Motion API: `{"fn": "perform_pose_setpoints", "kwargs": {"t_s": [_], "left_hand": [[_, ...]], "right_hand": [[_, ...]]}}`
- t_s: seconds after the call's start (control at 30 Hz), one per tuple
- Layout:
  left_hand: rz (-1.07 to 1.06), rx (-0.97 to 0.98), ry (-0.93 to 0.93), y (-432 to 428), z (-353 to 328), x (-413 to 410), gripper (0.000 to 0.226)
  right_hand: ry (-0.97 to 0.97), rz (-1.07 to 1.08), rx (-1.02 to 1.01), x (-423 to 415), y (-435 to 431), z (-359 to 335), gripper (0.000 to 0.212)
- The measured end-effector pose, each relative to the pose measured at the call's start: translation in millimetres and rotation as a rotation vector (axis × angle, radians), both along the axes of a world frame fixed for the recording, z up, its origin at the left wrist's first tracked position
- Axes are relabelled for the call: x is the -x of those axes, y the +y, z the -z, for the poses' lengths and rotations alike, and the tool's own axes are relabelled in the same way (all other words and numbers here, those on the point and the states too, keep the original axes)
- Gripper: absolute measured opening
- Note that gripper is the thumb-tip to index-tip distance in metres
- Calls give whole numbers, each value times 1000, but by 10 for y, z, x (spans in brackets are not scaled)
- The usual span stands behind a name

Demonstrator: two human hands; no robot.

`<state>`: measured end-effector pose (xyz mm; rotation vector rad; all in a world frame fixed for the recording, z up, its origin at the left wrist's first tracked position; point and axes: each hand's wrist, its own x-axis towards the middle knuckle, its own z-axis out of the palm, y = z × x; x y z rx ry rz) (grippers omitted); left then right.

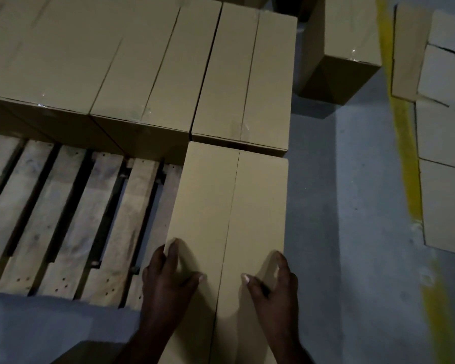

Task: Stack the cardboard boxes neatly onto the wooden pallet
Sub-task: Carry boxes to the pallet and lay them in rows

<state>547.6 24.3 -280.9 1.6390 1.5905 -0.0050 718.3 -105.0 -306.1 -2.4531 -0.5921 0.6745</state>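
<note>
A grey concrete floor (339,206) fills the right and near side of the view; a yellow painted line (405,153) runs down it at the right. A slatted wooden pallet (63,206) lies at the left, its near slats bare; a row of closed tan cardboard boxes (116,61) stands side by side along its far part, their seams taped. A stack of flattened tan cardboard sheets (444,127) lies beyond the yellow line; a separate closed tan cardboard box (344,35) stands on the floor near the row's right end.

The long tan cardboard box with a centre seam (221,206) sits over the pallet's right end, its far end just beside the rightmost box of the row, its length running toward the person; whether it rests fully on the slats cannot be told.

Both forearms reach forward from the bottom edge. The left hand (166,282) clasps the box's left edge, fingers curled over the side, thumb spread across the top; the right hand (273,285) mirrors it on the right edge, fingers hooked over the corner, thumb pointing inward toward the seam.
</note>
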Motion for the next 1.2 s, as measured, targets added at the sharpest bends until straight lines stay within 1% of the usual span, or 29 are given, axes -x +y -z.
{"fn": "perform_pose_setpoints", "kwargs": {"t_s": [0.17,0.33,0.47,0.53,0.63,0.73,0.83,0.93,1.07,1.2], "left_hand": [[9,-26,-40,42,19,-29,98],[0,-37,-52,67,65,-37,98],[9,-48,-40,76,94,-26,98],[22,-55,-31,82,99,-27,99],[35,-65,-23,85,100,-33,99],[28,-53,-14,94,106,-28,99],[37,-79,-31,92,115,-24,99],[21,-57,-24,77,99,-42,99],[42,-59,-13,80,128,-37,100],[54,-76,-9,100,134,-40,99]], "right_hand": [[-3,21,-19,-41,58,76,100],[12,30,-23,-64,91,68,100],[43,32,-50,-80,110,53,90],[17,28,-55,-73,105,60,89],[-30,21,-53,-63,94,59,97],[2,36,-53,-54,101,75,99],[-1,34,-50,-51,97,75,97],[9,37,-63,-51,63,60,93],[20,46,-64,-60,35,70,93],[31,38,-66,-81,79,46,88]]}}
